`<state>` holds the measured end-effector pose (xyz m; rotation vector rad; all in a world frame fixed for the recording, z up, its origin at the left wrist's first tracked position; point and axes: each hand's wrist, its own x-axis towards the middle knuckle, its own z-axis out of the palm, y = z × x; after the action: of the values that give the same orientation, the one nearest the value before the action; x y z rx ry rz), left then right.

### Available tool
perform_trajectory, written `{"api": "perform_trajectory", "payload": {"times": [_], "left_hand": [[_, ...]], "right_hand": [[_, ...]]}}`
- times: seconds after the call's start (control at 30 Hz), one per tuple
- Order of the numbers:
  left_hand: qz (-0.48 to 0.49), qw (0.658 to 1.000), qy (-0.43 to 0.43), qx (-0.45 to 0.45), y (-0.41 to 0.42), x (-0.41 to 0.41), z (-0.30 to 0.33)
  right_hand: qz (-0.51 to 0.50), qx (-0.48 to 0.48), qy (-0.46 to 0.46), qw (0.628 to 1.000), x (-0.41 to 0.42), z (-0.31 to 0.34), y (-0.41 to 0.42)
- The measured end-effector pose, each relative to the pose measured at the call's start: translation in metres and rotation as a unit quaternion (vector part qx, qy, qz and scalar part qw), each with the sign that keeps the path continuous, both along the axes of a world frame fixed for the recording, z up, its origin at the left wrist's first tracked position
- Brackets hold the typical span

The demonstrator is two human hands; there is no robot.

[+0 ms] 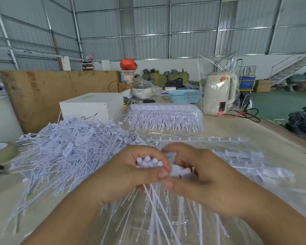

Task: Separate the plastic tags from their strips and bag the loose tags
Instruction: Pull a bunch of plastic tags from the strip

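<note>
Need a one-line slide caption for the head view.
Both hands grip a bundle of white plastic tags at the table, a loose tag pile to the left.

Two bare forearms entering from the bottom edge, uncovered from elbow to wrist, no sleeve or cuff in view. Left hand [131, 172] and right hand [200, 175] both ungloved. Short, plain, unpainted nails visible on the left thumb and one right fingertip. Rounded knuckles, smooth backs of hands. Right hand slightly blurred, finer detail not readable.
</note>
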<state>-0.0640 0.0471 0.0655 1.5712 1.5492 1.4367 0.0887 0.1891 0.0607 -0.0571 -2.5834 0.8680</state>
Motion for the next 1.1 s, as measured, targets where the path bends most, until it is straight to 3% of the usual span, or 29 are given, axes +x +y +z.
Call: {"api": "perform_trajectory", "payload": {"times": [0.2, 0.37, 0.5, 0.63, 0.77, 1.1], "left_hand": [[0.093, 0.994, -0.046, 0.040, -0.002, -0.006, 0.004], [0.192, 0.967, -0.100, 0.138, 0.009, 0.011, 0.002], [0.267, 0.942, -0.137, 0.148, 0.010, 0.004, 0.000], [0.163, 0.976, -0.110, 0.095, 0.005, 0.000, 0.002], [0.045, 0.996, -0.059, 0.051, 0.004, 0.004, -0.002], [-0.048, 0.997, -0.011, -0.064, -0.005, -0.002, 0.001]], "right_hand": [[-0.003, -0.121, -0.020, 0.992, -0.001, 0.001, 0.009], [-0.099, -0.107, 0.088, 0.985, -0.009, 0.000, -0.002], [-0.175, -0.174, 0.212, 0.946, -0.005, 0.009, 0.004], [-0.049, -0.134, 0.103, 0.984, 0.003, 0.011, 0.004], [0.028, -0.118, 0.025, 0.992, 0.001, 0.005, 0.001], [0.001, -0.047, -0.055, 0.997, 0.003, 0.007, 0.004]]}}
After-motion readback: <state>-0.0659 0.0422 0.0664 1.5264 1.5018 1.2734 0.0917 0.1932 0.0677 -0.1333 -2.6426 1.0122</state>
